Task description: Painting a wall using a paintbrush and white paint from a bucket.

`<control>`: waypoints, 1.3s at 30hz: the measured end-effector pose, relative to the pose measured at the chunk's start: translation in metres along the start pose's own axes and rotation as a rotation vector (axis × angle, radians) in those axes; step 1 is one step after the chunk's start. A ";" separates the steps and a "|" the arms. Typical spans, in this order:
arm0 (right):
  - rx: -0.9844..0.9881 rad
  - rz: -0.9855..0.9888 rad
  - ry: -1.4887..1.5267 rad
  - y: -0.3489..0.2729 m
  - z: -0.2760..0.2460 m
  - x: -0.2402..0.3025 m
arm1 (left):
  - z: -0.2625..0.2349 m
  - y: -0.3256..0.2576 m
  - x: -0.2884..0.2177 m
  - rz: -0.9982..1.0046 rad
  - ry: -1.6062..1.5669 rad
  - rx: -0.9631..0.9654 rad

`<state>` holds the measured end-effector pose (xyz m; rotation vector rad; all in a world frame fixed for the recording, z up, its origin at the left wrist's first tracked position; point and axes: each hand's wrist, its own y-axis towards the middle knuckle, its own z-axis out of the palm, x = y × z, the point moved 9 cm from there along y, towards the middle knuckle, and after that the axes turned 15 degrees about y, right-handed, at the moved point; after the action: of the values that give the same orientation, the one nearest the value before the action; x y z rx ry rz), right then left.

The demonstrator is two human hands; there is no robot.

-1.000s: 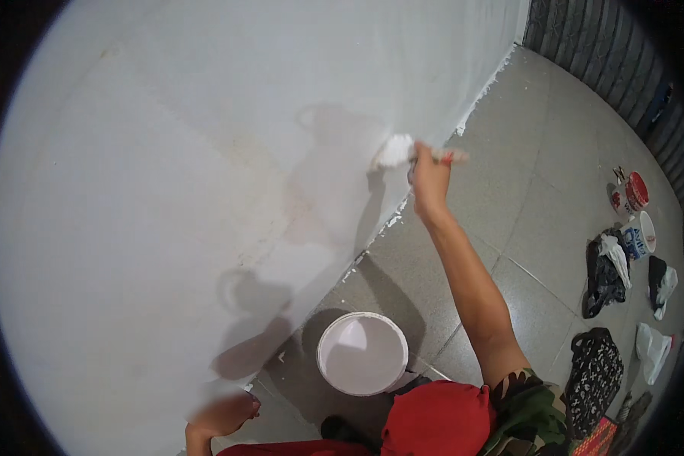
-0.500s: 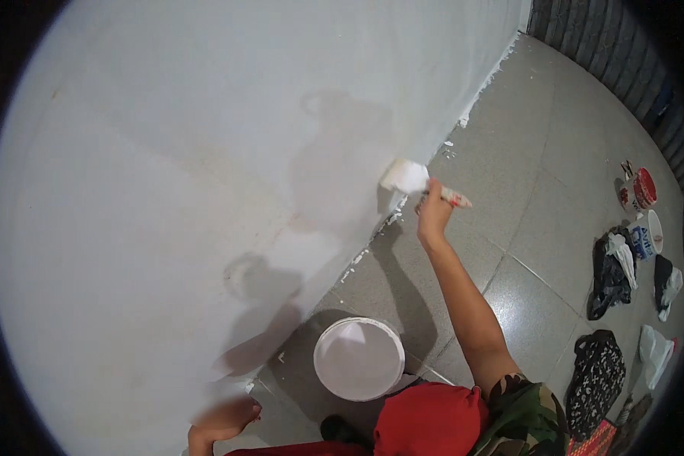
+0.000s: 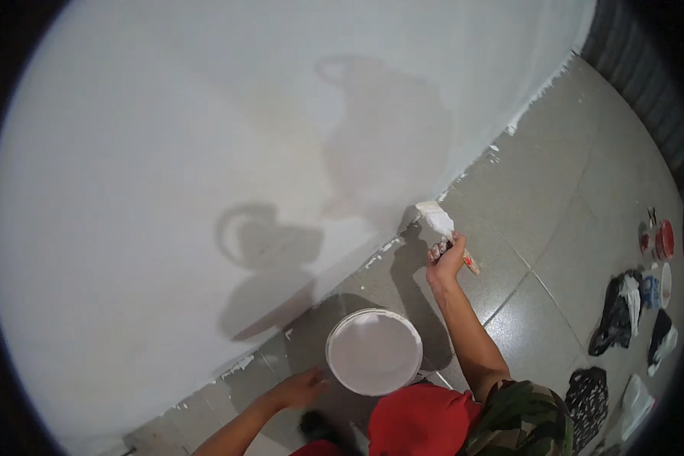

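My right hand (image 3: 448,258) is closed around the handle of a wide paintbrush (image 3: 438,220). Its bristles are loaded with white paint and meet the foot of the white wall (image 3: 167,190), right where it joins the floor. Beside my left knee area stands a round white bucket (image 3: 329,351) holding pale paint (image 3: 374,357). My left hand (image 3: 299,387) hovers just left of this bucket, holding nothing I can see, its slightly blurred fingers reaching toward the rim. White paint marks the back of my right fingers.
Grey floor tiles (image 3: 532,220) carry white paint flecks along the wall. At the right lie a black plastic bag (image 3: 612,319), a red-topped tub (image 3: 665,239), a white tub (image 3: 666,285) and a patterned black cloth item (image 3: 587,406). A ribbed shutter (image 3: 638,83) closes the far right.
The brush has come off the wall's face down to its bottom edge, nearer me. My left hand has moved right, from the wall to beside the bucket. The whole view has shifted.
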<state>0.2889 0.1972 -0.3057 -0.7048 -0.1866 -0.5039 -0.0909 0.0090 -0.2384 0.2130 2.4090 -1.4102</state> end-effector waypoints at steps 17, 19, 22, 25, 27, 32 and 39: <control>0.098 -0.191 -0.051 -0.084 0.031 0.047 | 0.042 0.067 0.009 0.134 -0.686 -0.002; 0.152 -0.240 -0.035 -0.111 0.036 0.065 | 0.048 0.087 0.010 0.173 -0.798 0.071; 0.113 -0.338 0.011 -0.160 0.024 0.086 | 0.065 0.119 0.017 0.200 -0.834 0.034; 0.182 -0.491 -0.018 -0.204 0.035 0.095 | 0.042 0.141 0.012 0.368 -0.589 0.020; 0.202 -0.575 -0.139 -0.237 0.037 0.108 | 0.049 0.136 0.005 0.378 -0.478 -0.059; 0.269 -0.557 -0.194 -0.311 0.087 0.099 | 0.050 0.123 0.020 0.433 -0.360 -0.031; 0.397 -0.347 -0.744 -0.382 0.142 0.019 | 0.042 0.113 0.077 0.361 -0.306 0.029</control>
<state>0.1137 0.0357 0.0259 -0.4401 -1.0916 -0.4942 -0.1200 0.0249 -0.3772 0.3870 1.9846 -1.2131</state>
